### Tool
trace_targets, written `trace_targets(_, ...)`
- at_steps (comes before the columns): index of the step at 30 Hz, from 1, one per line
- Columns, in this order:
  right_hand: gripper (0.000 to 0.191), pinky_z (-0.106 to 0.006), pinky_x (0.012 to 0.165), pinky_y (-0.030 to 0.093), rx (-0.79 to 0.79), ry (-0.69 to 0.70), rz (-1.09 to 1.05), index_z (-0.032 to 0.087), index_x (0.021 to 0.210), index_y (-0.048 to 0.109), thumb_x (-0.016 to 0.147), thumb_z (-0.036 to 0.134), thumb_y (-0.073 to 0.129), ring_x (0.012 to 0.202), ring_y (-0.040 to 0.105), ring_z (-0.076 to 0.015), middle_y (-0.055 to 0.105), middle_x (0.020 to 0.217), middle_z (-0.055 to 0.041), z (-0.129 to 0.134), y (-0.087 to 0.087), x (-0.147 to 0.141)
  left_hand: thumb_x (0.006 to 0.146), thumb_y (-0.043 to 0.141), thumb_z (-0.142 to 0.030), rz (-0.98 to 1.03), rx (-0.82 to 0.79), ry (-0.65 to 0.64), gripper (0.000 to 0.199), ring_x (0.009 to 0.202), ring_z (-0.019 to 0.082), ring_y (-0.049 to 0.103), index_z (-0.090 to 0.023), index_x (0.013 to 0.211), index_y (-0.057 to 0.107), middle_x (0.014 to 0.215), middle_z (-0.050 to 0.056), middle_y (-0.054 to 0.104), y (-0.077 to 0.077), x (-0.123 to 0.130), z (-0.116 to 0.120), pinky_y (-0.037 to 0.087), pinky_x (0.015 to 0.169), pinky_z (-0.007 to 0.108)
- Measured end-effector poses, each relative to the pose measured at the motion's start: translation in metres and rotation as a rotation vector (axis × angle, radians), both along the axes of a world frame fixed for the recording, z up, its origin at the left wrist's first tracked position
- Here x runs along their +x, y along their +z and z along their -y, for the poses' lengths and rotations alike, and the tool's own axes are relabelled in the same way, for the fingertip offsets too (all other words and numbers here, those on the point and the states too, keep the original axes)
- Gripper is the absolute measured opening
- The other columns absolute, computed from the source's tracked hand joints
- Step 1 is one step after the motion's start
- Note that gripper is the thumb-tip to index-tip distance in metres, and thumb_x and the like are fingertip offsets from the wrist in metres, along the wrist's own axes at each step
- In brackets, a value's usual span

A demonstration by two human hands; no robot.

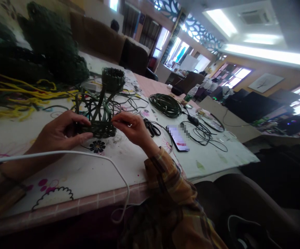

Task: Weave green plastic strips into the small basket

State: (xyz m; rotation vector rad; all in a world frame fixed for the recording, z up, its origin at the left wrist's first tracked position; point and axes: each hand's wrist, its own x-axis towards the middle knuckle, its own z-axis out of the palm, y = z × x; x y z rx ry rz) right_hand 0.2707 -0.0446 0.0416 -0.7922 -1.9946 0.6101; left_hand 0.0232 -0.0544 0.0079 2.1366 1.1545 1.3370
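Note:
A dark green, partly woven basket (101, 128) stands over the patterned tablecloth, its loose strips sticking up and crossing above the woven base. My left hand (61, 129) grips the basket's left side, thumb in front and fingers behind it. At the right side, my right hand (133, 126) pinches a strip at the basket's edge between thumb and fingertips. Just behind is a small woven basket (113, 79) in the same dark green. A pair of black-handled scissors (153, 128) lies right of my right hand.
A coil of green strip (165, 104), a phone (178, 138), tangled black cable (204, 133) and a bottle (192, 90) lie to the right. Yellow strips (27, 91) and a dark green heap (51, 45) are at left. A white cable (87, 152) crosses in front of my left wrist.

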Motion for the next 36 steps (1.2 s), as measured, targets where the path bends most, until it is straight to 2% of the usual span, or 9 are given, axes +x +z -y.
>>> trace_targets(4, 0.012, -0.027, 0.077, 0.046, 0.1, -0.025, -0.004, 0.017, 0.082, 0.068, 0.091, 0.022, 0.063, 0.076, 0.055, -0.0126, 0.062, 0.079, -0.0017, 0.0, -0.001, -0.001, 0.081, 0.074, -0.046, 0.034, -0.005, 0.009, 0.03, 0.07, 0.011, 0.053, -0.021, 0.099, 0.069, 0.087, 0.0, 0.061, -0.003, 0.002, 0.0, 0.034, 0.056, 0.024)
trace_targets(10, 0.016, -0.026, 0.072, 0.048, 0.084, -0.093, 0.063, 0.017, 0.093, 0.069, 0.093, 0.033, 0.065, 0.074, 0.055, -0.0116, 0.062, 0.084, -0.0019, -0.004, -0.005, 0.0, 0.076, 0.076, -0.047, 0.098, -0.071, 0.082, 0.032, 0.071, 0.013, 0.057, -0.021, 0.094, 0.07, 0.083, 0.0, 0.064, -0.003, 0.002, 0.001, 0.039, 0.058, 0.024)
trace_targets(13, 0.035, -0.031, 0.088, 0.053, 0.186, -0.136, 0.198, 0.018, 0.11, 0.068, 0.084, 0.04, 0.077, 0.096, 0.059, -0.0171, 0.061, 0.102, -0.0065, -0.006, -0.009, -0.002, 0.073, 0.077, -0.048, 0.138, -0.109, 0.139, 0.033, 0.072, 0.014, 0.058, -0.022, 0.093, 0.071, 0.081, -0.001, 0.066, -0.001, 0.001, 0.0, 0.043, 0.06, 0.024)
trace_targets(17, 0.063, -0.038, 0.099, 0.053, 0.295, -0.227, 0.364, 0.017, 0.129, 0.058, 0.079, 0.05, 0.078, 0.126, 0.052, -0.0265, 0.053, 0.133, -0.016, -0.002, -0.017, -0.012, 0.073, 0.076, -0.046, 0.215, -0.129, 0.172, 0.03, 0.075, 0.013, 0.059, -0.023, 0.092, 0.071, 0.084, -0.002, 0.069, 0.001, 0.001, -0.001, 0.047, 0.069, 0.024)
trace_targets(19, 0.061, -0.038, 0.097, 0.055, 0.305, -0.266, 0.418, 0.015, 0.133, 0.054, 0.084, 0.045, 0.075, 0.127, 0.053, -0.027, 0.052, 0.137, -0.0177, 0.0, -0.022, -0.017, 0.071, 0.077, -0.047, 0.225, -0.13, 0.192, 0.032, 0.075, 0.013, 0.059, -0.023, 0.092, 0.072, 0.084, -0.002, 0.069, 0.001, 0.001, -0.002, 0.047, 0.07, 0.023)
trace_targets(22, 0.05, -0.034, 0.093, 0.056, 0.317, -0.311, 0.429, 0.014, 0.13, 0.055, 0.09, 0.039, 0.07, 0.118, 0.059, -0.0247, 0.057, 0.13, -0.0174, 0.001, -0.031, -0.024, 0.068, 0.077, -0.049, 0.225, -0.116, 0.205, 0.034, 0.07, 0.013, 0.058, -0.023, 0.089, 0.072, 0.079, -0.002, 0.068, 0.0, -0.002, -0.005, 0.046, 0.066, 0.023)
trace_targets(26, 0.039, -0.034, 0.094, 0.055, 0.378, -0.33, 0.373, 0.014, 0.122, 0.059, 0.095, 0.042, 0.061, 0.111, 0.062, -0.0232, 0.062, 0.121, -0.0178, 0.0, -0.04, -0.027, 0.069, 0.077, -0.049, 0.212, -0.098, 0.212, 0.035, 0.064, 0.012, 0.057, -0.023, 0.093, 0.071, 0.077, -0.003, 0.067, 0.002, -0.004, -0.005, 0.046, 0.062, 0.022)
trace_targets(30, 0.035, -0.036, 0.098, 0.054, 0.405, -0.335, 0.338, 0.013, 0.119, 0.06, 0.097, 0.039, 0.059, 0.111, 0.062, -0.0234, 0.062, 0.118, -0.0186, 0.001, -0.042, -0.027, 0.073, 0.074, -0.052, 0.173, -0.073, 0.207, 0.042, 0.057, 0.011, 0.056, -0.023, 0.103, 0.071, 0.074, -0.002, 0.067, 0.004, -0.004, -0.003, 0.043, 0.054, 0.022)
trace_targets(36, 0.033, -0.033, 0.093, 0.056, 0.536, -0.307, 0.276, 0.014, 0.12, 0.063, 0.099, 0.038, 0.055, 0.104, 0.061, -0.0206, 0.061, 0.111, -0.0139, -0.001, -0.044, -0.023, 0.075, 0.073, -0.052, 0.148, -0.03, 0.136, 0.037, 0.055, 0.011, 0.059, -0.022, 0.097, 0.072, 0.069, -0.003, 0.066, 0.007, -0.005, -0.002, 0.046, 0.053, 0.021)
